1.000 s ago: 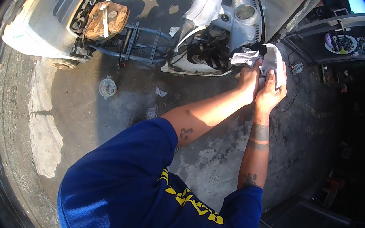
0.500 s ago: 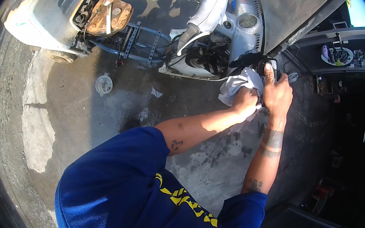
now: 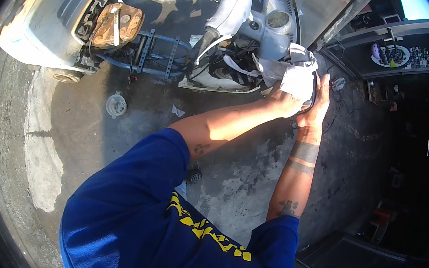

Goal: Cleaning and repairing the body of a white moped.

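Note:
My left hand [image 3: 283,105] is closed on a white cloth [image 3: 299,76], which is bunched and spread over a dark object with a rounded edge. That object is mostly hidden under the cloth, so its kind cannot be made out. From the right side, my right hand [image 3: 314,107] grips it with fingers stretched along its side. Just beyond both hands stands a stripped white scooter [image 3: 230,10], with its inner parts [image 3: 230,64] exposed. One loose end of the cloth hangs over those parts.
Left of the scooter's bare tube frame [image 3: 154,55] sit a rusty brown tank [image 3: 123,27] and a large pale body panel [image 3: 42,21]. On the concrete floor lie a clear plastic tub [image 3: 116,105] and a paper scrap [image 3: 177,111]. A grey panel [image 3: 321,11] stands beyond the hands.
The cloth has gone from beside the dark object to over it, carried by my left hand. My right hand has turned, its thumb no longer on top. The view has shifted slightly.

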Available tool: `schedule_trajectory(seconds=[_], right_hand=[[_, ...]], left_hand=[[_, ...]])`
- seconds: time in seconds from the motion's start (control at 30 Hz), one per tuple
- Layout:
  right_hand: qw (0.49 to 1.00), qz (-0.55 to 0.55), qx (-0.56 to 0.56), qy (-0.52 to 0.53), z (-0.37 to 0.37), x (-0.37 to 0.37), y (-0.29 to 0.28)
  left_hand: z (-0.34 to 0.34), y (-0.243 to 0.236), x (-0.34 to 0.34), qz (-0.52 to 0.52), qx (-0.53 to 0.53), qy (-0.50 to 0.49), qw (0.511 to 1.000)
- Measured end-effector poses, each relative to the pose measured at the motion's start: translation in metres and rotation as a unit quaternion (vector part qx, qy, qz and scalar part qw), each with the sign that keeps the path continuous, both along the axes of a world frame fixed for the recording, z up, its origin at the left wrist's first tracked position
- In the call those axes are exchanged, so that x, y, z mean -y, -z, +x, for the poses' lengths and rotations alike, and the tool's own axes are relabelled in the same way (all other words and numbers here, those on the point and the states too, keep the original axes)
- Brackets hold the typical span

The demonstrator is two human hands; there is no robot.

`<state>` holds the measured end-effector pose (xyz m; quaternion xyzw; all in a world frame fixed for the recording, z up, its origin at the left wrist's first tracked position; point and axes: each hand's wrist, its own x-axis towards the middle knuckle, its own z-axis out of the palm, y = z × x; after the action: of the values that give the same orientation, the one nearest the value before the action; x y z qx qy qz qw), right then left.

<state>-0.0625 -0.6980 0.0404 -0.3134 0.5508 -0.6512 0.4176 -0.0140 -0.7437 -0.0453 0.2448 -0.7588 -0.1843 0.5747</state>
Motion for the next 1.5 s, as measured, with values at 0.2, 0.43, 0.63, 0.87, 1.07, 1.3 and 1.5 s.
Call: schedule_trajectory(seconds=[0.2,0.43,0.63,0.87,1.07,1.3,1.5], right_hand=[[0.980,-0.094,-0.124,0.125,0.007,-0.015,0.027],[0.839,-0.124,-0.418,0.325,0.012,-0.012,0.076],[0.821,-0.108,-0.477,0.295,0.018,-0.016,0.070],[0.850,-0.126,-0.412,0.303,0.012,-0.013,0.077],[0.825,-0.132,-0.452,0.312,0.030,-0.008,0.066],[0.822,-0.112,-0.454,0.325,0.017,-0.012,0.076],[0.813,-0.112,-0.459,0.340,0.020,-0.006,0.084]], left_hand=[[0.012,-0.036,0.085,-0.015,-0.084,0.177,0.980],[0.018,0.070,0.092,0.124,0.282,0.090,0.947],[0.062,0.136,0.085,0.049,0.086,-0.034,0.994],[0.024,-0.002,0.102,0.065,0.036,0.091,0.993],[0.013,0.089,0.082,-0.096,0.191,-0.075,0.974],[0.067,0.118,0.065,0.072,0.240,0.017,0.968],[0.145,0.173,0.108,0.123,0.437,0.100,0.886]])
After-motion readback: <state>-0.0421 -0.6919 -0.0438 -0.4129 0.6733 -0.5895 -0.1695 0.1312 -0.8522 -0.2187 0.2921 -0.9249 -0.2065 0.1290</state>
